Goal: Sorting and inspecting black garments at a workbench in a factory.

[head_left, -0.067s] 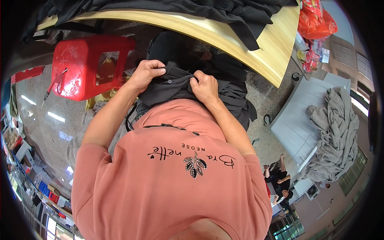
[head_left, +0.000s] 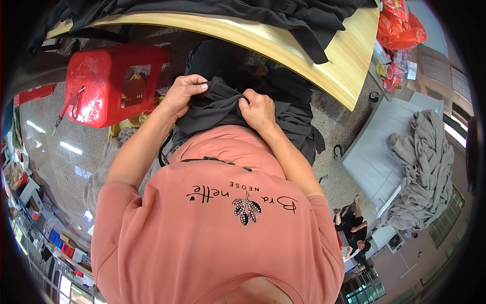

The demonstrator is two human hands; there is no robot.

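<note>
Pale wood-topped table (head_left: pixel 353 66): cloth held off near edge

Black cloth garments (head_left: pixel 228 10) lie across the table, one flap pointing toward its near right corner. A red plastic stool (head_left: pixel 93 88) is near its left end. In the person's lap, a dark, soft cloth piece (head_left: pixel 212 114); left hand (head_left: pixel 183 95) and right hand (head_left: pixel 260 109), apart, each pinch it.

The wearer's two hands (head_left: pixel 258 110) and one wooden tabletop (head_left: pixel 350 57) show.
</note>
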